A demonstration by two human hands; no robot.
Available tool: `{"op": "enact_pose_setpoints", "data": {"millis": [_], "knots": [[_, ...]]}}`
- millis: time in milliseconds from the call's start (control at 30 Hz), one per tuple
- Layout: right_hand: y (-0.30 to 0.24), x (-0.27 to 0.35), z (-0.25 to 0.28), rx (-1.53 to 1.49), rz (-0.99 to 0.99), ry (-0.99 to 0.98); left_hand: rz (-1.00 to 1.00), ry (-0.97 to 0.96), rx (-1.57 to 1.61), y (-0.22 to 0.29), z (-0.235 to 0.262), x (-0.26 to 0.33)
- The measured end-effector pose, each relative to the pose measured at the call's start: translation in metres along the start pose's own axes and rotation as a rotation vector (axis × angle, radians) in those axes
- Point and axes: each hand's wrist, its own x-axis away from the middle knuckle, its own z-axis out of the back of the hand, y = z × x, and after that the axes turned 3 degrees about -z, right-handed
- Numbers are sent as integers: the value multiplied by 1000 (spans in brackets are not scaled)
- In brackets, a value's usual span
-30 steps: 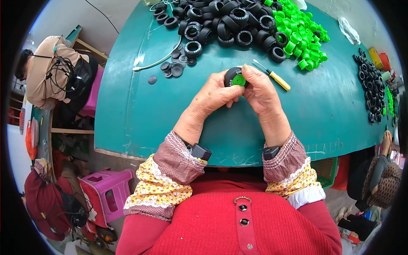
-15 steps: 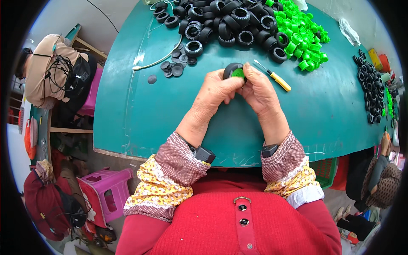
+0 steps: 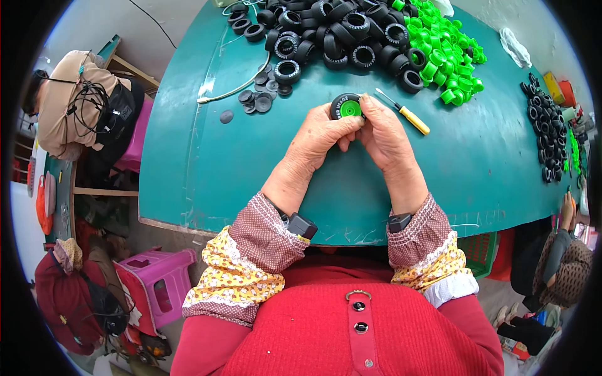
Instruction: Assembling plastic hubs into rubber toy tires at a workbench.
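Between my two hands is a small black toy tire with a green wheel hub (image 3: 350, 109) seated in its middle, its round face turned up. My left hand (image 3: 323, 131) grips the tire's left and lower side, thumb along the lower edge. My right hand (image 3: 384, 128) holds the right side, with its thumb on the upper right rim. A screwdriver (image 3: 414, 120) with a yellow handle lies on the table just right of my right hand. Some of my fingers are hidden behind the wheel.
A heap of black tires (image 3: 338, 31) covers the far part of the green table (image 3: 251, 175), beside a pile of green hubs (image 3: 445, 56). Flat black discs (image 3: 257, 100) and a pale cord (image 3: 235, 91) lie at the left. Another person (image 3: 558, 257) sits at the right.
My left thumb has slid down off the hub, so more of the green hub and tire face now shows. Both hands stay in nearly the same place.
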Motion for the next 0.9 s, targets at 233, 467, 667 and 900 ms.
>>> {"op": "enact_pose_setpoints", "data": {"millis": [233,467,667,900], "knots": [[-1,0,-1,116,10,98,56,-50,0,-1,-2,-1],[1,2,0,54,4,115,11,-71,-136,2,-7,1],[4,-2,9,-27,-23,76,-13,-24,-246,1,-12,3],[2,-3,9,-50,-54,36,23,7,-393,4,-9,2]]}}
